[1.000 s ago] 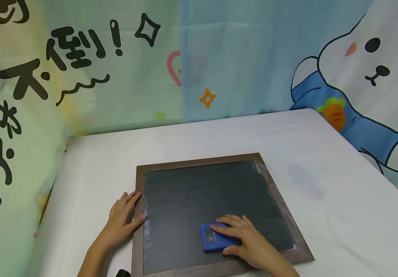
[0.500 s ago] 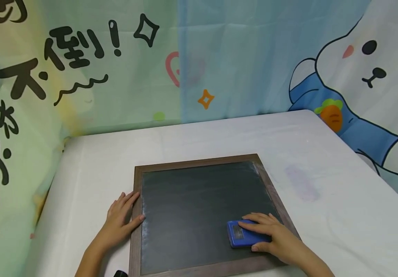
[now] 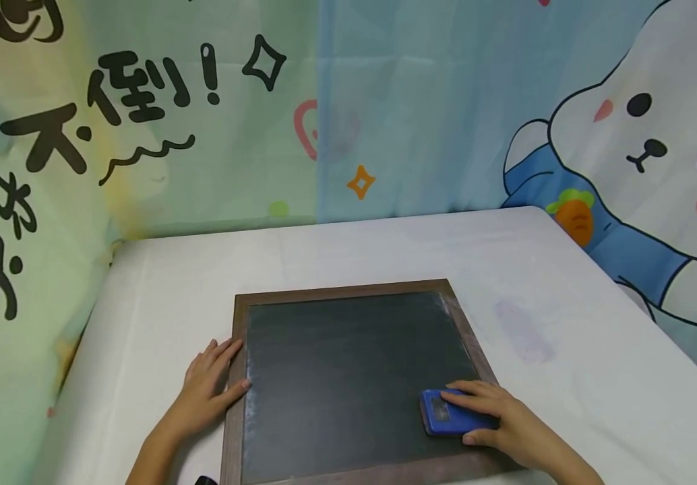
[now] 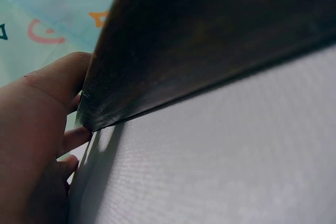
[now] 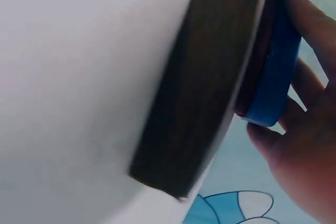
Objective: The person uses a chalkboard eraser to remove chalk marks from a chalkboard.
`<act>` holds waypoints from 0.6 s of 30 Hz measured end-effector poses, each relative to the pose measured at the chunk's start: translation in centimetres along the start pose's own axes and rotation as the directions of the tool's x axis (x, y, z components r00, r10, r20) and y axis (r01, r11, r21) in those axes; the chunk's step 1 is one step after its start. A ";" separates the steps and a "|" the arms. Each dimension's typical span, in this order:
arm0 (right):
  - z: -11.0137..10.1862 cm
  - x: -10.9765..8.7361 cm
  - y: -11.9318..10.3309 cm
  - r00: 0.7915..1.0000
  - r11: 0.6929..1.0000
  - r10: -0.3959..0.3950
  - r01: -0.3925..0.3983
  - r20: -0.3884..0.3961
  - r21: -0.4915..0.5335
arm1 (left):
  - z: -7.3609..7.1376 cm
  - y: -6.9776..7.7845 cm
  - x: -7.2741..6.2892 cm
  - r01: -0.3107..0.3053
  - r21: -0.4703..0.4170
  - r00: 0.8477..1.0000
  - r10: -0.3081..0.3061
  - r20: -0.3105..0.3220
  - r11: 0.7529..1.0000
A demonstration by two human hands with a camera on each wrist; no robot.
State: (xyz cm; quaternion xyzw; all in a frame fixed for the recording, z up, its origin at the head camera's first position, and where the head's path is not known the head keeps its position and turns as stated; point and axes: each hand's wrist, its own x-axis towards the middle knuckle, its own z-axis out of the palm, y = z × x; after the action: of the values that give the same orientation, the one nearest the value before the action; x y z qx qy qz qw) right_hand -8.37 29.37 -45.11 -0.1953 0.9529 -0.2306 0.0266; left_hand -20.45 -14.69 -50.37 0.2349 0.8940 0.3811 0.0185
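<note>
A wood-framed chalkboard (image 3: pixel 342 364) lies on the white-covered table, its dark surface bare apart from faint chalk haze along the edges. My right hand (image 3: pixel 512 424) grips a blue blackboard eraser (image 3: pixel 439 413) on the board's lower right, thumb on the near side and fingers over the far side. In the right wrist view the eraser (image 5: pixel 278 72) sits against the board near its frame (image 5: pixel 194 103). On the left side, my left hand (image 3: pixel 203 394) rests against the frame with fingers extended and thumb on the edge. The left wrist view shows that hand (image 4: pixel 37 135) touching the board's side.
A small black object (image 3: pixel 205 480) pokes in at the bottom edge, left of the board. White tablecloth (image 3: pixel 166 283) surrounds the board, with a pale purple stain (image 3: pixel 524 330) at right. A printed fabric backdrop (image 3: pixel 409 121) stands behind and to the left.
My right hand has moved the eraser rightward across the board, from the lower middle to the right edge. The left hand stays at the frame. The head view has tilted slightly.
</note>
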 end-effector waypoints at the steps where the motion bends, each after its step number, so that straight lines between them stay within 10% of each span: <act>1: -0.3 0.2 -0.1 1.000 0.999 0.017 -0.017 0.017 0.035 | 0.1 0.0 0.0 -0.001 0.001 1.000 0.001 -0.002 1.000; 6: -3.3 1.2 0.8 0.970 0.957 0.240 -0.232 -0.025 0.173 | 0.6 0.1 0.2 -0.018 0.000 1.000 0.018 -0.016 1.000; 11: -5.9 2.5 5.0 0.840 0.849 0.528 -0.528 -0.125 0.038 | 1.0 0.1 0.6 -0.020 -0.002 1.000 0.020 -0.015 1.000; 18: -4.6 2.0 10.3 0.715 0.705 0.694 -0.699 -0.091 -0.117 | 2.7 -0.3 0.2 -0.017 -0.025 1.000 0.018 0.016 1.000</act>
State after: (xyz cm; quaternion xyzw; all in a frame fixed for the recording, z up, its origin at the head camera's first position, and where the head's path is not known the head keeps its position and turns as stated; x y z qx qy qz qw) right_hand -14.58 38.96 -45.53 0.1819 0.9703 -0.1388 0.0783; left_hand -20.12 -12.98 -52.40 0.2454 0.8870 0.3904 0.0252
